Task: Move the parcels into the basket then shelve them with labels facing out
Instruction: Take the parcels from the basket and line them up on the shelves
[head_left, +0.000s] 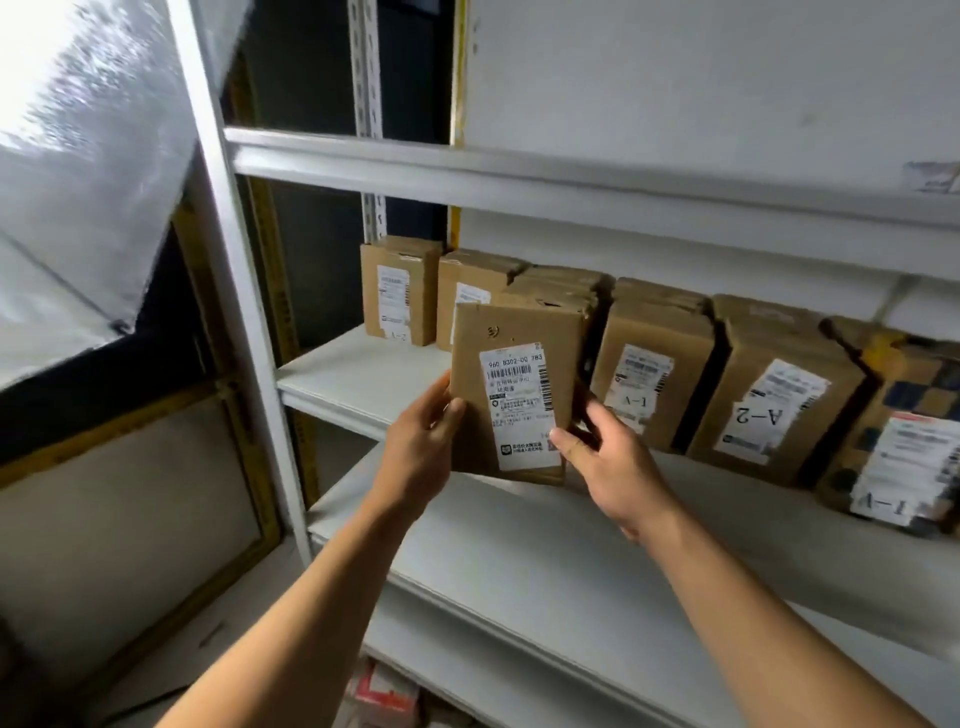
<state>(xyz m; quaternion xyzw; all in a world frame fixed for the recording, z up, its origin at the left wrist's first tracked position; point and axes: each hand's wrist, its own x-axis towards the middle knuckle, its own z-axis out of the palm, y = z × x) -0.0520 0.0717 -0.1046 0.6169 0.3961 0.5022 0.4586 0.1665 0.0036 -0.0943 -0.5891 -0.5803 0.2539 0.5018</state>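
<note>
I hold a small cardboard parcel (511, 358) upright in front of the shelf, its white barcode label facing me. My left hand (422, 441) grips its lower left edge, thumb on the front. My right hand (610, 470) grips its lower right side, thumb on the label's corner. Behind it, a row of several cardboard parcels (654, 364) stands on the white shelf (343, 379), labels facing out. The gap between the second parcel (470, 286) and the held one shows bare shelf. No basket is in view.
A white metal shelf upright (234, 291) rises at the left. An upper shelf board (467, 171) spans above the parcels, and a lower white shelf board (545, 571) lies under my arms. Red-and-white packets (384, 696) sit below. A silver foil sheet (88, 156) hangs at far left.
</note>
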